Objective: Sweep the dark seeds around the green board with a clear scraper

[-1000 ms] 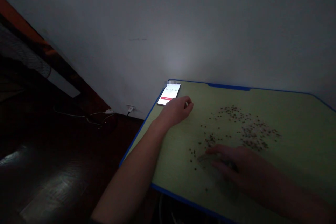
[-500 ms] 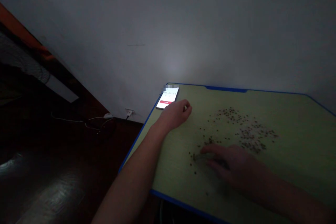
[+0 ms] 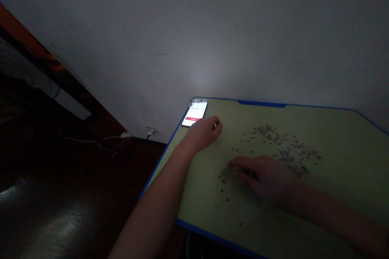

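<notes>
My left hand (image 3: pixel 206 130) rests near the table's left edge with its fingers curled in. If anything is inside them, I cannot make it out. Farther right, my right hand (image 3: pixel 264 174) is low over the table, gripping a thin, see-through thing (image 3: pixel 228 171) that is blurred, so its kind is unclear. Small dark grains (image 3: pixel 223 181) lie around that thing's tip. Beyond the hand spreads a looser scatter of small dark grains (image 3: pixel 269 132), and a denser patch of them (image 3: pixel 294 153) is partly hidden by the hand.
A lit phone (image 3: pixel 194 113) showing a timer lies at the table's far left corner. The pale green table (image 3: pixel 340 137) has a blue rim and stands against a grey wall (image 3: pixel 258 40). White cables (image 3: pixel 114 136) and a plug (image 3: pixel 150 132) are down at the left.
My right hand has shifted slightly away from me, with the see-through thing in it. It now covers grains that showed beyond the fingers before. My left hand stays in place.
</notes>
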A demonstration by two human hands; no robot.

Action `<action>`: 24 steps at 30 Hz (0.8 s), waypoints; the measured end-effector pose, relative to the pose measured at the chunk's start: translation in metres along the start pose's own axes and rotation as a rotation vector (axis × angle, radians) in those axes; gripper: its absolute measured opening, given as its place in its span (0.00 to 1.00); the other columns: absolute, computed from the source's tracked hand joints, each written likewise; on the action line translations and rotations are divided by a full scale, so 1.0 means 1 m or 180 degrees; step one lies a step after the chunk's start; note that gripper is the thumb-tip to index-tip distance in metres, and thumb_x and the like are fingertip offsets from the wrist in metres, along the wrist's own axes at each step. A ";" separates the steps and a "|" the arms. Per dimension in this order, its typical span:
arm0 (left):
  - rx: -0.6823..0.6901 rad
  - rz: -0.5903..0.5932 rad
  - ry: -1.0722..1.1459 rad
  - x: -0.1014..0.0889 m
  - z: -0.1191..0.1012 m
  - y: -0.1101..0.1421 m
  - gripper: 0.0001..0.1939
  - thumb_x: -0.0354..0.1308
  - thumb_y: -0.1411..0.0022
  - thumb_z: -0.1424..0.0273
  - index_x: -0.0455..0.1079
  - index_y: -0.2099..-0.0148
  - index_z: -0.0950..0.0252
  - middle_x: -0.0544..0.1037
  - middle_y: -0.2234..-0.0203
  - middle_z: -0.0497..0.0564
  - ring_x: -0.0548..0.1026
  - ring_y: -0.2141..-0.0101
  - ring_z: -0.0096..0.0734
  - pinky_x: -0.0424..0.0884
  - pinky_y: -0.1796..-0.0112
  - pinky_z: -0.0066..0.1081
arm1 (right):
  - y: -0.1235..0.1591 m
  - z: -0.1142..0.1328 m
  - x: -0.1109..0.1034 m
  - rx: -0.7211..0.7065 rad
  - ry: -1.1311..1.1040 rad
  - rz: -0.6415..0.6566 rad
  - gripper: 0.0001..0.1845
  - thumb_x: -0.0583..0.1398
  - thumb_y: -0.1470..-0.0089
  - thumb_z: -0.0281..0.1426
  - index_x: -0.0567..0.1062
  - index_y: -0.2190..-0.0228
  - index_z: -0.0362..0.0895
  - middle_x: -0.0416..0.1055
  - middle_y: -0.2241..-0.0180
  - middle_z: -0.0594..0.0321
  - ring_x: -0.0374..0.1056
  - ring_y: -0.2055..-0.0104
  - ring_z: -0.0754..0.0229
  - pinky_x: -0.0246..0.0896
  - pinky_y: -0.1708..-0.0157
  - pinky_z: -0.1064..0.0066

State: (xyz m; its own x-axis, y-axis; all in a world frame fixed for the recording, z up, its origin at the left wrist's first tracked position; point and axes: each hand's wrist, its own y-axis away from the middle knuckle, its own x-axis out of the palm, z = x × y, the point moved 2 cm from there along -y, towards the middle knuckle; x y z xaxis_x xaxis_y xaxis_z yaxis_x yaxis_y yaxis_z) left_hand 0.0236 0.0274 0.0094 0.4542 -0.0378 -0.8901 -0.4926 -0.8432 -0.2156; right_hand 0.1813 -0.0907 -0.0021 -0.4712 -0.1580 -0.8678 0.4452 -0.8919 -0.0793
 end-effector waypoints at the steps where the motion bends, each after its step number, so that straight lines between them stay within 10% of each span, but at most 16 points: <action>1: -0.0012 0.0015 0.0005 0.000 0.000 0.000 0.12 0.47 0.39 0.63 0.69 0.63 0.63 0.75 0.75 0.49 0.69 0.76 0.26 0.59 0.76 0.27 | 0.001 0.002 0.000 -0.0045 -0.0038 0.0042 0.16 0.55 0.47 0.28 0.75 0.58 0.50 0.77 0.64 0.62 0.72 0.66 0.58 0.64 0.65 0.68; 24: 0.0063 -0.0011 -0.0077 -0.002 -0.002 0.002 0.13 0.45 0.38 0.64 0.69 0.63 0.62 0.76 0.74 0.49 0.68 0.77 0.26 0.58 0.75 0.28 | 0.009 0.000 0.001 -0.0072 -0.0154 0.0260 0.15 0.53 0.44 0.30 0.74 0.57 0.52 0.76 0.61 0.64 0.72 0.63 0.57 0.66 0.62 0.64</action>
State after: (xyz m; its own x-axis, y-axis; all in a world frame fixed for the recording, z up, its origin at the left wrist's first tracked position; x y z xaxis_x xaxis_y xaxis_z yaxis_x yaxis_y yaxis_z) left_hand 0.0236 0.0241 0.0114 0.4381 -0.0217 -0.8987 -0.5057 -0.8325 -0.2264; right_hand 0.1851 -0.0992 -0.0039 -0.4687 -0.2506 -0.8471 0.5004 -0.8655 -0.0208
